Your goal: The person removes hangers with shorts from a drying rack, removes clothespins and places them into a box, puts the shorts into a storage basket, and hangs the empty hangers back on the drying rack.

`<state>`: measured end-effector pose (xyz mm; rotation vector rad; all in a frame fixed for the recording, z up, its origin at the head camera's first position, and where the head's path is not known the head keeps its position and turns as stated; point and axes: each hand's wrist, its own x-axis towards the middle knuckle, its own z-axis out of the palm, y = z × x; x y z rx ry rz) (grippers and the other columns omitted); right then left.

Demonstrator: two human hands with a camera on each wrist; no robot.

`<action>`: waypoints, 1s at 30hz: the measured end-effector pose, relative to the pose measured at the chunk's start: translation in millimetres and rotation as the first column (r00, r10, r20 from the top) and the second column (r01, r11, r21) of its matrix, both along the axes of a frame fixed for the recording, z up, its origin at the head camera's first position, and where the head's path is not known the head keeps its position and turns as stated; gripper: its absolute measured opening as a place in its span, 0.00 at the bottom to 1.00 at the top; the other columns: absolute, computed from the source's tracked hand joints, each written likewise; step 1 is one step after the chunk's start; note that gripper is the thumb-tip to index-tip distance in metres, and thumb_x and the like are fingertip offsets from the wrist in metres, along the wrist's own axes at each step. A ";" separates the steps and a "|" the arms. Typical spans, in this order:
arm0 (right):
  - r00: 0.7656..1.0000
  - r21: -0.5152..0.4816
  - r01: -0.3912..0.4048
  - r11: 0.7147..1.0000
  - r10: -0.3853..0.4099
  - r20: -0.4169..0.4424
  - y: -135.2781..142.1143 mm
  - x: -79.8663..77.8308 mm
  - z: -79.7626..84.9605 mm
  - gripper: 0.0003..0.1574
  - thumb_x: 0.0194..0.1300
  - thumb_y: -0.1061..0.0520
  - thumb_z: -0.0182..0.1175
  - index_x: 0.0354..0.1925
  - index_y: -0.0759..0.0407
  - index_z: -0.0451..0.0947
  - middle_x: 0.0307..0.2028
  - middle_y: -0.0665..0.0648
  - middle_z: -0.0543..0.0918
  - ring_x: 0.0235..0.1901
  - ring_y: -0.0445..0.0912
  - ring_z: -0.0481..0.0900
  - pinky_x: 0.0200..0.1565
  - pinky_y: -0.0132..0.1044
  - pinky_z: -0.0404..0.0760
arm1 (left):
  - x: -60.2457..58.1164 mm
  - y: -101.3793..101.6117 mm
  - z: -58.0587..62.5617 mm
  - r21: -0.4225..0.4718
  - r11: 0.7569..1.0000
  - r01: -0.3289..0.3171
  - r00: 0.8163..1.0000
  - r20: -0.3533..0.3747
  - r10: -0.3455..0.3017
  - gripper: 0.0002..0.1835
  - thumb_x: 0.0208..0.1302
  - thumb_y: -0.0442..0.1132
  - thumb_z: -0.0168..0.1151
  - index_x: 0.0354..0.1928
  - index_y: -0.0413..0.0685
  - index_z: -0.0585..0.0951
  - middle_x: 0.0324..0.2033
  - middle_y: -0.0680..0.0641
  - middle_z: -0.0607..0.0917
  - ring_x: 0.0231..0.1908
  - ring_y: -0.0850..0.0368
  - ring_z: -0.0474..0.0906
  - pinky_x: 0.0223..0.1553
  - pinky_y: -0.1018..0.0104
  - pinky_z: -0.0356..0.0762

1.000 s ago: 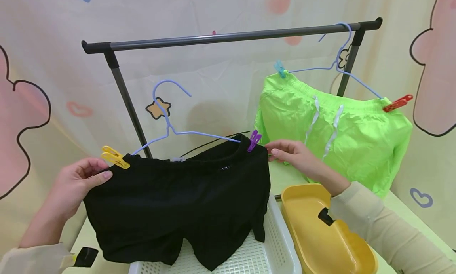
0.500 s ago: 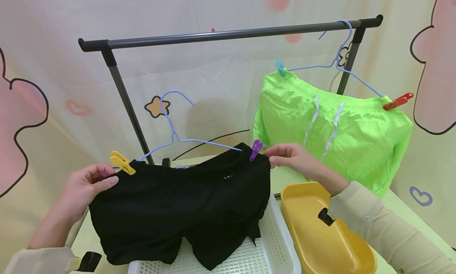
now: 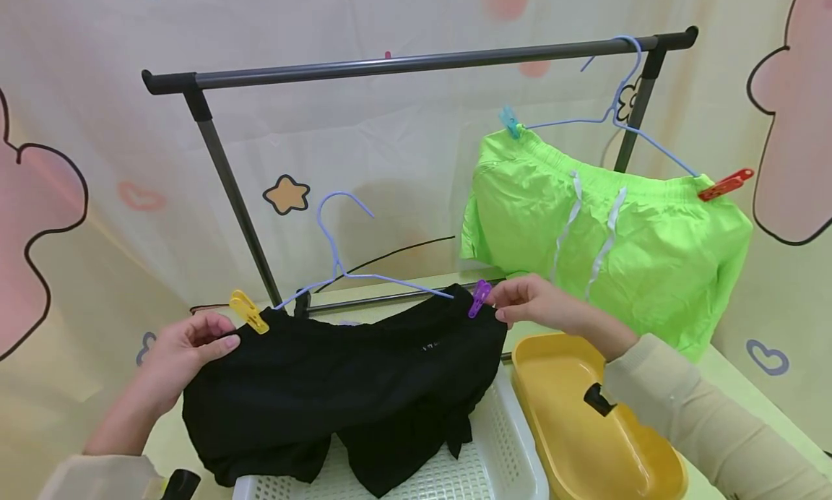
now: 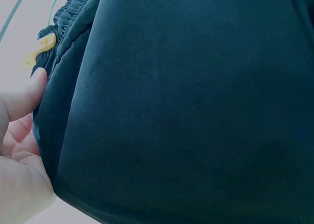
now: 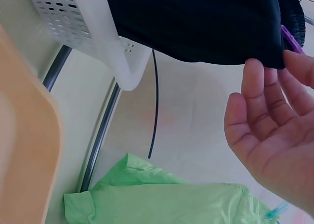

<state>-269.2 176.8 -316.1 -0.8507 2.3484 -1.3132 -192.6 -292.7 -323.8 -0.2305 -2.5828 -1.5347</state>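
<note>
A pair of black shorts (image 3: 344,377) spreads between my two hands in the head view. A light-blue hanger (image 3: 338,266) lies along its waistband, hook up. At the left of the waist sits a yellow clothespin (image 3: 249,312); at the right, a purple clothespin (image 3: 479,299). My left hand (image 3: 185,352) pinches the upper left corner between thumb and fingers, and the left wrist view shows the thumb on the cloth edge. Beside the purple clothespin, my right hand (image 3: 546,308) pinches the opposite corner. In the right wrist view its fingertips (image 5: 253,69) meet the cloth's edge.
A dark rack bar (image 3: 390,69) spans the back. Neon green shorts (image 3: 520,204) hang on its right end from another blue hanger, with a teal clothespin (image 3: 510,122) and a red clothespin (image 3: 726,186). Below are a white basket (image 3: 520,435) and a yellow tray (image 3: 572,420).
Black shorts and hanger have sunk lower and shifted right, the hook dropping away from the bar. Both hands have come down with them, still pinching the corners; the left has also moved right.
</note>
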 end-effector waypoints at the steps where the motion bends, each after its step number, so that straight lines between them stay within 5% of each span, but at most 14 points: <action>1: 1.000 0.008 -0.003 1.000 0.003 0.004 0.6 -0.1 -0.8 0.15 0.59 0.63 0.54 0.43 0.71 0.72 0.32 0.56 0.79 0.28 0.41 0.76 0.41 0.32 0.76 | 0.0 1.1 -1.3 -0.002 1.000 0.000 1.000 0.011 0.000 0.04 0.55 0.39 0.61 0.31 0.54 0.75 0.25 0.58 0.77 0.28 0.68 0.72 0.31 0.76 0.69; 12: 0.994 0.054 -0.098 0.994 0.095 0.054 7.9 3.1 -12.7 0.07 0.59 0.64 0.53 0.33 0.69 0.71 0.22 0.52 0.74 0.23 0.39 0.72 0.33 0.32 0.72 | -0.4 9.8 -7.1 -0.087 0.995 0.047 0.992 0.118 -0.037 0.16 0.57 0.41 0.58 0.41 0.35 0.73 0.28 0.59 0.77 0.30 0.65 0.72 0.33 0.73 0.71; 30: 0.980 0.030 -0.153 0.988 0.148 0.135 14.5 5.2 -39.8 0.07 0.56 0.65 0.54 0.32 0.71 0.70 0.22 0.50 0.74 0.23 0.40 0.74 0.30 0.31 0.74 | -3.4 12.6 -19.7 -0.157 0.959 0.236 0.941 0.283 -0.185 0.18 0.57 0.41 0.58 0.45 0.35 0.72 0.35 0.46 0.76 0.35 0.58 0.70 0.37 0.70 0.71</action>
